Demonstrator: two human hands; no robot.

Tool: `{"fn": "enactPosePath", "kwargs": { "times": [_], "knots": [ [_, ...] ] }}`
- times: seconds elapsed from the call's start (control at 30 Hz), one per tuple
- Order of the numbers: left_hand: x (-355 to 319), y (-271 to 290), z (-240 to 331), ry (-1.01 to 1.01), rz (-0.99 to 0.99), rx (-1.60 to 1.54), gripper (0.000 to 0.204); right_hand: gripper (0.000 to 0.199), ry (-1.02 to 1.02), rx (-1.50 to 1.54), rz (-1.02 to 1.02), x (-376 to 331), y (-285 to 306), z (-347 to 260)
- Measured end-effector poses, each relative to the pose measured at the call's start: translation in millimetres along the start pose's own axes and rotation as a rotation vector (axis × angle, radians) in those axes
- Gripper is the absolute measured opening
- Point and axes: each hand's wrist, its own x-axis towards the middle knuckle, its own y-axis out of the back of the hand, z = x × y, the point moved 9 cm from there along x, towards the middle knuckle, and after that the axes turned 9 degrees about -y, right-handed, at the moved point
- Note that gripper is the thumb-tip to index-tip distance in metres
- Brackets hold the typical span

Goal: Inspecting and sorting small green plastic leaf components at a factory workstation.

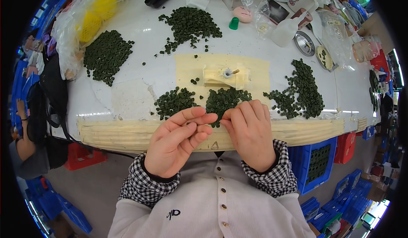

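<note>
At the bottom centre of the frame our left hand [178, 142] and right hand [250, 132] meet fingertip to fingertip just above the taped table edge [127, 134]. The fingers of both are curled and pinched together, apparently on one small dark green ring, though it is too small and hidden for us to be sure. We judge this to be the sorting or fitting step, one piece at a time. Just beyond our fingertips lie two small green piles [204, 101], touching the hands' upper edge. Past them, at frame centre, stands a cream jig with a metal pin [228, 73]. Next we would need a steady, fine carry toward that pin. Larger heaps [191, 23] sit farther up.
</note>
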Motion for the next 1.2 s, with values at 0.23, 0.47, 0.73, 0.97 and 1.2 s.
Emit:
{"fn": "enactPosePath", "kwargs": {
  "times": [0.23,0.47,0.73,0.97,1.2],
  "knots": [
    [3,-17,-26,0.182,-0.013,-0.007,0.026,0.016,-0.108,0.396,0.103,-5,21,15],
    [4,-18,-34,0.177,-0.114,0.021,0.028,0.012,-0.240,0.597,0.158,-14,23,28],
    [9,-16,-31,0.134,-0.124,0.045,0.025,0.020,-0.198,0.638,0.111,-9,28,24],
    [9,-18,-30,0.148,-0.122,-0.013,0.023,0.017,-0.421,0.920,0.022,-19,11,40],
    [9,-22,-30,0.110,-0.215,-0.053,0.022,0.012,-0.505,1.205,-0.105,-23,-2,44]
  ]
}}
